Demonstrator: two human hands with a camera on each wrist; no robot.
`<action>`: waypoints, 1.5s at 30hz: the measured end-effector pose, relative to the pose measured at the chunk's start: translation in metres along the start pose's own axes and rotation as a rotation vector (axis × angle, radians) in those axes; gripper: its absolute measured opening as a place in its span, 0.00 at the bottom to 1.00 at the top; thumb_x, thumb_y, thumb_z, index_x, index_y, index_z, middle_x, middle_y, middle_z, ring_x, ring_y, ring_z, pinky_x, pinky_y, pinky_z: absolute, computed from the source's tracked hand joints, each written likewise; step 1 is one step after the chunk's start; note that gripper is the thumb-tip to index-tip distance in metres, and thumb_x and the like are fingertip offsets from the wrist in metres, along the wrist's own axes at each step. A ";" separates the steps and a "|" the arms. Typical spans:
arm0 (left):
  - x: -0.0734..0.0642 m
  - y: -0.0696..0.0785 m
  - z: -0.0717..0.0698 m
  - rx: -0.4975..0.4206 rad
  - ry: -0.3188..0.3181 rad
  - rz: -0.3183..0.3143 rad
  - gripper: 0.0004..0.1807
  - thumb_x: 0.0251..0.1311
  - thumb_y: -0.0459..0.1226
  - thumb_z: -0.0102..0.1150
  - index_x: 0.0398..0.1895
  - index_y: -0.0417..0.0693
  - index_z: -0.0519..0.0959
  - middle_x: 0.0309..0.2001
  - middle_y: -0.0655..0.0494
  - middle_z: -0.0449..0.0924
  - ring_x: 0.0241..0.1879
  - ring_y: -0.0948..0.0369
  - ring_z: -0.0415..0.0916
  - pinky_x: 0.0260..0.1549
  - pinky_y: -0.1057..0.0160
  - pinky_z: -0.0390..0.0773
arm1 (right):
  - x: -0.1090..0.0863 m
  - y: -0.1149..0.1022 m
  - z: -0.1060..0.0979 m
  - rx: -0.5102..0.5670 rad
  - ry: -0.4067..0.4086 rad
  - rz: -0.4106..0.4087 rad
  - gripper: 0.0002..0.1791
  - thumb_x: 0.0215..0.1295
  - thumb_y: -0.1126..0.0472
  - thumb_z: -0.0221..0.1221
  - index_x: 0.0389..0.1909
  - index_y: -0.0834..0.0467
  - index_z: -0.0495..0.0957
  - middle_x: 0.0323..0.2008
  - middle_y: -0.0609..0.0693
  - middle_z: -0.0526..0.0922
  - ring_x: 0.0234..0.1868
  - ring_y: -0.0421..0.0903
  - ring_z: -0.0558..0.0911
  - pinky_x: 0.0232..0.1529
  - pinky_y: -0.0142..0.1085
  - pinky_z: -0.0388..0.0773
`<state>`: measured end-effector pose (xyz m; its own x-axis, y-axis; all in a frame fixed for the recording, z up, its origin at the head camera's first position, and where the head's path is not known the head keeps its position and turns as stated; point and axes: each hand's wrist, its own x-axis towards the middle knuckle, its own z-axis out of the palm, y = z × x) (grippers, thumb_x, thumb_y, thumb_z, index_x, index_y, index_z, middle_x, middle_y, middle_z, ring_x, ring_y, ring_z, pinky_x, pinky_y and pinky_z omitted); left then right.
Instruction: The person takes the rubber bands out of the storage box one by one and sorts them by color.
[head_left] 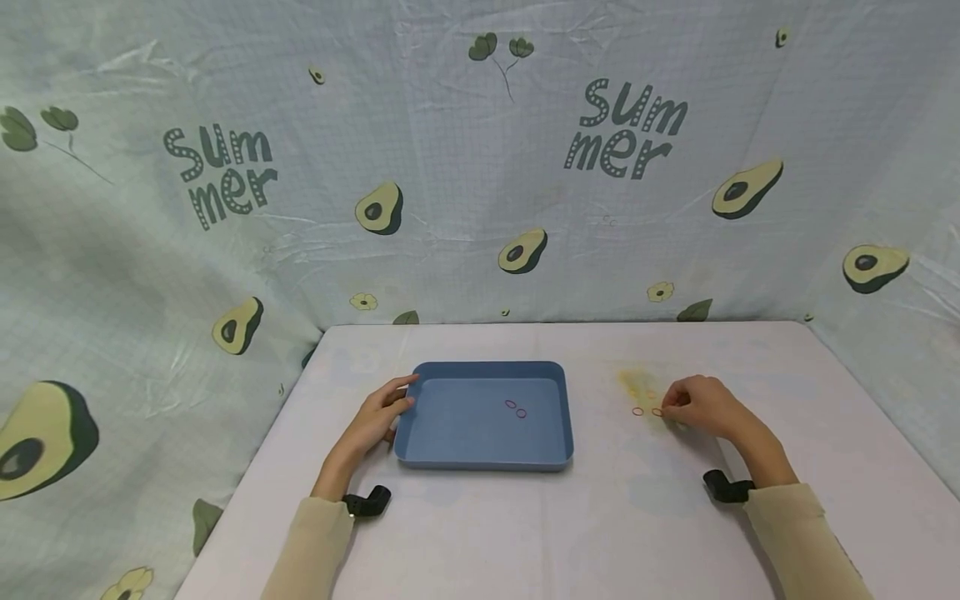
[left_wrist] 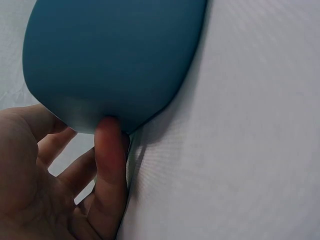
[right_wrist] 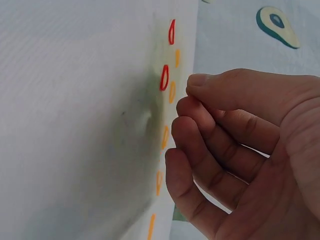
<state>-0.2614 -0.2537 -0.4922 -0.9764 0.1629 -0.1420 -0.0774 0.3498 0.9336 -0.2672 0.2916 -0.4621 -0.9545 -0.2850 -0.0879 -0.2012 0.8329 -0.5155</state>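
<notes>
A shallow blue tray (head_left: 480, 462) lies on the table with two thin red rings, like small rubber bands (head_left: 521, 413), inside it. My left hand (head_left: 375, 417) holds the tray's left wall; in the left wrist view its fingers (left_wrist: 110, 155) touch the blue wall. Right of the tray, my right hand (head_left: 701, 404) is low over the table, thumb and forefinger together beside a red rubber band (right_wrist: 164, 77). Nothing shows between those fingertips. Another red rubber band (head_left: 637, 412) lies to the left, and several yellow-orange rubber bands (right_wrist: 165, 136) lie in a row near the hand.
The white table (head_left: 480, 542) ends at the back against a hanging cloth (head_left: 450, 167) printed with avocados and lettering. A black wrist device (head_left: 367, 502) sits on the left wrist and another black device (head_left: 727, 487) on the right one.
</notes>
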 end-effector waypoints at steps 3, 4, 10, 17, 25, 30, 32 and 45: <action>-0.001 0.000 0.000 0.002 -0.004 -0.001 0.28 0.79 0.42 0.51 0.79 0.61 0.65 0.79 0.37 0.59 0.75 0.37 0.62 0.31 0.55 0.84 | 0.000 -0.006 0.000 -0.006 0.017 -0.026 0.08 0.66 0.58 0.68 0.33 0.61 0.85 0.30 0.49 0.85 0.30 0.43 0.76 0.32 0.37 0.73; -0.001 0.000 -0.001 0.002 -0.004 -0.003 0.28 0.79 0.42 0.51 0.79 0.61 0.65 0.79 0.38 0.59 0.75 0.37 0.62 0.31 0.55 0.84 | 0.000 -0.008 0.000 -0.008 0.021 -0.037 0.08 0.65 0.59 0.68 0.33 0.61 0.85 0.30 0.49 0.85 0.30 0.43 0.76 0.33 0.37 0.73; -0.001 0.000 -0.001 0.003 0.002 -0.006 0.27 0.78 0.43 0.51 0.78 0.61 0.66 0.79 0.37 0.60 0.74 0.37 0.63 0.30 0.56 0.83 | 0.005 -0.019 0.005 -0.021 0.030 -0.093 0.06 0.66 0.61 0.66 0.33 0.60 0.85 0.30 0.48 0.86 0.31 0.41 0.77 0.33 0.37 0.74; -0.002 0.001 0.001 -0.009 -0.005 -0.010 0.28 0.78 0.42 0.51 0.78 0.61 0.66 0.79 0.37 0.59 0.75 0.37 0.63 0.31 0.55 0.84 | 0.013 -0.031 0.012 -0.007 0.005 -0.116 0.06 0.66 0.60 0.67 0.34 0.59 0.85 0.29 0.47 0.85 0.30 0.41 0.76 0.32 0.36 0.73; 0.000 0.000 0.000 0.010 0.005 -0.002 0.28 0.78 0.42 0.51 0.78 0.60 0.66 0.78 0.37 0.60 0.74 0.38 0.64 0.31 0.55 0.83 | 0.030 -0.050 0.011 0.005 -0.016 -0.123 0.05 0.69 0.63 0.62 0.36 0.60 0.85 0.28 0.47 0.84 0.27 0.41 0.78 0.32 0.36 0.76; 0.001 -0.001 -0.001 0.022 0.007 0.007 0.27 0.77 0.42 0.52 0.78 0.61 0.67 0.78 0.37 0.61 0.73 0.39 0.65 0.28 0.57 0.81 | 0.041 -0.070 0.013 0.001 -0.021 -0.145 0.05 0.69 0.63 0.63 0.36 0.59 0.85 0.29 0.48 0.85 0.26 0.41 0.78 0.29 0.35 0.77; 0.001 -0.001 -0.001 0.025 0.007 0.009 0.27 0.77 0.43 0.52 0.77 0.61 0.67 0.78 0.37 0.62 0.73 0.39 0.66 0.27 0.57 0.80 | 0.045 -0.079 0.014 -0.015 -0.019 -0.168 0.04 0.68 0.62 0.63 0.36 0.58 0.85 0.29 0.48 0.85 0.27 0.41 0.77 0.30 0.36 0.76; 0.002 -0.002 -0.001 0.031 0.000 0.026 0.27 0.78 0.42 0.51 0.78 0.59 0.66 0.78 0.36 0.61 0.73 0.37 0.65 0.26 0.57 0.80 | 0.074 -0.132 0.025 -0.064 -0.061 -0.333 0.04 0.67 0.65 0.64 0.35 0.59 0.86 0.31 0.47 0.87 0.32 0.40 0.79 0.38 0.37 0.79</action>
<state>-0.2632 -0.2552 -0.4943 -0.9779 0.1723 -0.1181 -0.0460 0.3740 0.9263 -0.3063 0.1489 -0.4215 -0.8199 -0.5720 0.0247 -0.5145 0.7171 -0.4703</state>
